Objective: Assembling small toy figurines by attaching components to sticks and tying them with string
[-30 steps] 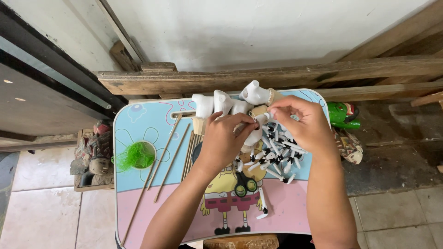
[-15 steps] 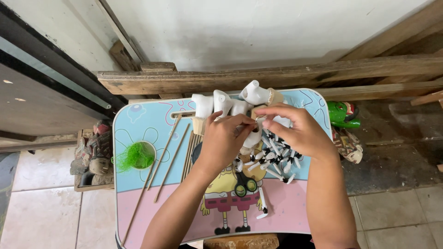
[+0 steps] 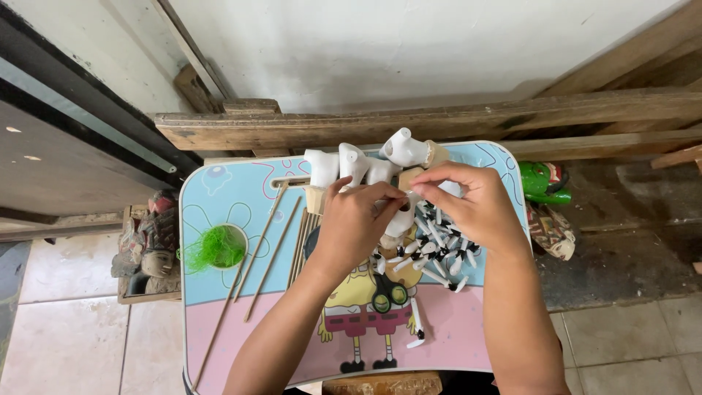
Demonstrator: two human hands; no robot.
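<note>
Hands point(image 3: 417, 212) pinching small piece over table point(image 3: 234, 344)

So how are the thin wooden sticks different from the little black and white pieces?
The wooden sticks are long, thin and tan; the black and white pieces are short and two-coloured. The sticks lie spread out in rough lines beside the left hand; the pieces sit jumbled in a heap under the right hand. Both lie on the small cartoon table.
</note>
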